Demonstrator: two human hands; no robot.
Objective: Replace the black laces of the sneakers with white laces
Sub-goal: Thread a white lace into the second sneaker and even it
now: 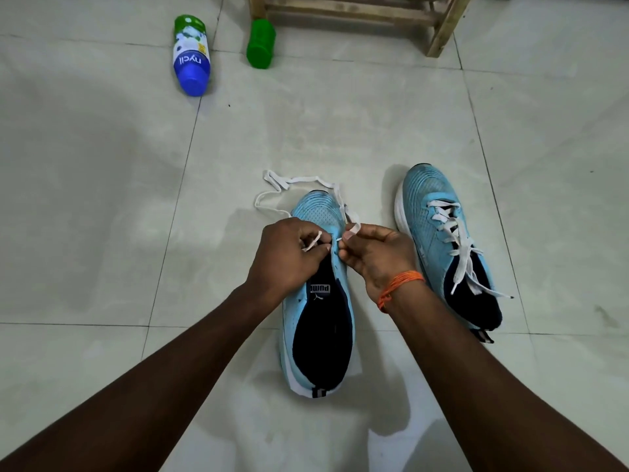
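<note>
the white flat lace (pixel 299 180) lies looped on the pale tiled floor (pixel 102 199) by the toe of the near light blue mesh sneaker (pixel 318 209). the left hand (pixel 289 253) pinches one lace end and the right hand (pixel 377 253) pinches the other end, both over this sneaker's front part. the second light blue sneaker (pixel 439 240), laced in white, stands to the right.

Hands close together, left hand (pixel 286 257) and right hand (pixel 377 258) seemingly pinching white lace (pixel 301 179).

One head-worn wide-angle view, forward and steeply down, close above the tiled floor (pixel 102 199).
</note>
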